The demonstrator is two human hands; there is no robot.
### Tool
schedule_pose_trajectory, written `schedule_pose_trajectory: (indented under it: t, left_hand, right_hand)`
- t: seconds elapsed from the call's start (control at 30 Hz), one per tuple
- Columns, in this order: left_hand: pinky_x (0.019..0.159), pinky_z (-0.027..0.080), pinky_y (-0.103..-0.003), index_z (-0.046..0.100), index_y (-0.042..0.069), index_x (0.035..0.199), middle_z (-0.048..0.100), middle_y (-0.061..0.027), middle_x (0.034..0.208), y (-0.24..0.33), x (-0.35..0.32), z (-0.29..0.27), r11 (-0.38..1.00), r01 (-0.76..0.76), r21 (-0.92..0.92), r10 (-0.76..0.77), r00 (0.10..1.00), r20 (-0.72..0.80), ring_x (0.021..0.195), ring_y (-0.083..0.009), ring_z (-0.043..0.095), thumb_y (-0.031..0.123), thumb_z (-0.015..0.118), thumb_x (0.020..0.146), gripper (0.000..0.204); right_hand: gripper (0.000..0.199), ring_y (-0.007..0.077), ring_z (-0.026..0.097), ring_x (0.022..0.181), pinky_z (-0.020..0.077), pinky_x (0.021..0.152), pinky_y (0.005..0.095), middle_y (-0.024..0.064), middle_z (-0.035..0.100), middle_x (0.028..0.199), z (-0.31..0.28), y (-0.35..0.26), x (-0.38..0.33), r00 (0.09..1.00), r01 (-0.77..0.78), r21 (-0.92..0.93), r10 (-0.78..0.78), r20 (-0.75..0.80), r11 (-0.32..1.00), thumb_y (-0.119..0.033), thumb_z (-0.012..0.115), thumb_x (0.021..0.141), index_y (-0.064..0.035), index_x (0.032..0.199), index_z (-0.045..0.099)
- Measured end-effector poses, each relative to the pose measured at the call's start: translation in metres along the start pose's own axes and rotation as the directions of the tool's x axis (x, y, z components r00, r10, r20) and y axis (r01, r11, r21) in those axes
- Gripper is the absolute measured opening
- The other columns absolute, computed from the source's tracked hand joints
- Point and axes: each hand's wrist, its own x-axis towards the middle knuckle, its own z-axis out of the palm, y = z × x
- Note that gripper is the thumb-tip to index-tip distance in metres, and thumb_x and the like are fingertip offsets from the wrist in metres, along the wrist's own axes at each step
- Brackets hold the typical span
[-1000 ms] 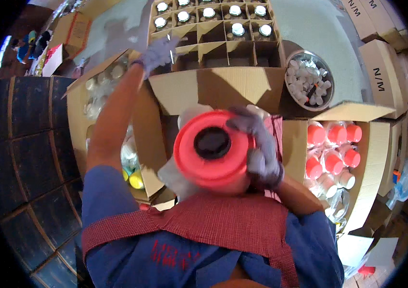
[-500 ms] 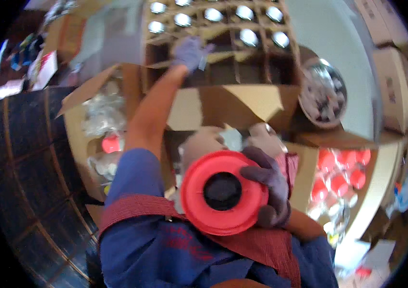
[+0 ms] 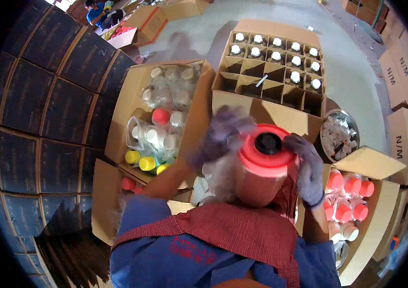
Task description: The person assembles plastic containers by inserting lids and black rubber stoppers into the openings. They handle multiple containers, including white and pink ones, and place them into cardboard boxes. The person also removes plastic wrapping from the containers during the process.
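In front of my chest is a large jar (image 3: 261, 185) with a cloudy pinkish body. Its broad red lid (image 3: 251, 152) has a round black centre. My right hand (image 3: 307, 168), in a grey-purple glove, grips the lid's right rim. On the opposite side my left hand (image 3: 225, 132), also gloved, is close to the lid; motion smears its fingers, so I cannot tell whether it touches. Clear plastic (image 3: 218, 180) lies beside the jar's left side. Beyond is a divided carton (image 3: 261, 103) of white-capped bottles, with a small white strip (image 3: 261, 80) lying across its dividers.
At left, an open carton (image 3: 122, 125) contains bagged bottles with white, red and yellow caps. Another carton (image 3: 382, 206) at right has red-capped bottles. A metal bowl (image 3: 355, 126) of small white pieces stands beyond it. Stacked dark boxes (image 3: 26, 115) line the far left.
My left hand has come back from the divided carton to the jar's left side. The jar is now tilted, showing its body, and appears farther right. My view has shifted.
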Motion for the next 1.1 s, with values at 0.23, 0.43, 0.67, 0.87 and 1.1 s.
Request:
schedule_pose_trajectory:
  t: [0.23,0.43,0.67,0.87,1.1]
  left_hand:
    - [0.101,0.038,-0.045,0.064,0.008,0.109,0.062,-0.0108,0.118,0.063,0.019,0.050,0.998,0.023,0.064,-0.020,0.999,-0.039,0.113,-0.0292,0.054,0.020,0.061,0.082,0.030]
    - [0.105,0.036,-0.042,0.064,0.005,0.112,0.063,-0.0134,0.115,0.053,0.011,0.034,0.972,0.115,-0.206,-0.150,0.976,-0.159,0.117,-0.0298,0.053,0.014,0.056,0.090,0.025]
    - [0.096,0.044,-0.040,0.066,0.001,0.104,0.067,-0.0122,0.106,0.031,0.000,0.036,0.940,-0.121,-0.318,0.065,0.982,-0.180,0.107,-0.0303,0.059,0.012,0.057,0.087,0.022]
    - [0.095,0.046,-0.039,0.067,0.004,0.101,0.067,-0.0111,0.106,0.089,0.049,0.044,0.997,0.072,-0.040,-0.077,0.990,-0.116,0.105,-0.0268,0.061,0.014,0.058,0.085,0.021]
    - [0.100,0.043,-0.037,0.072,0.007,0.096,0.067,-0.0100,0.111,0.026,0.009,0.027,0.906,-0.023,-0.422,0.009,0.999,-0.035,0.112,-0.0263,0.060,0.010,0.060,0.083,0.018]
  right_hand:
    - [0.032,0.0262,0.060,0.095,0.0469,0.088,0.0328,0.0146,0.063,0.106,0.024,-0.003,0.020,0.983,0.104,-0.287,-0.142,-0.115,0.952,-0.024,0.042,0.099,-0.0012,0.113,0.060]
    - [0.053,0.0252,0.064,0.084,0.0503,0.082,0.0338,0.0115,0.068,0.093,0.014,0.005,0.027,0.888,-0.199,0.558,0.389,-0.244,0.806,-0.045,0.039,0.099,0.0015,0.105,0.063]
    - [0.050,0.0266,0.059,0.071,0.0495,0.067,0.0389,0.0186,0.059,0.076,0.033,0.032,0.003,0.959,0.115,-0.230,-0.168,-0.229,0.967,-0.035,0.031,0.103,0.0077,0.117,0.053]
    - [0.079,0.0268,0.063,0.098,0.0481,0.093,0.0357,0.0191,0.066,0.107,0.023,0.014,0.040,0.897,-0.241,0.887,0.439,0.049,0.394,-0.065,0.035,0.093,0.0076,0.109,0.061]
    - [0.058,0.0258,0.064,0.098,0.0448,0.096,0.0325,0.0170,0.066,0.107,0.024,-0.001,0.010,0.968,-0.088,0.254,0.143,-0.207,0.963,-0.038,0.026,0.104,0.0098,0.113,0.058]
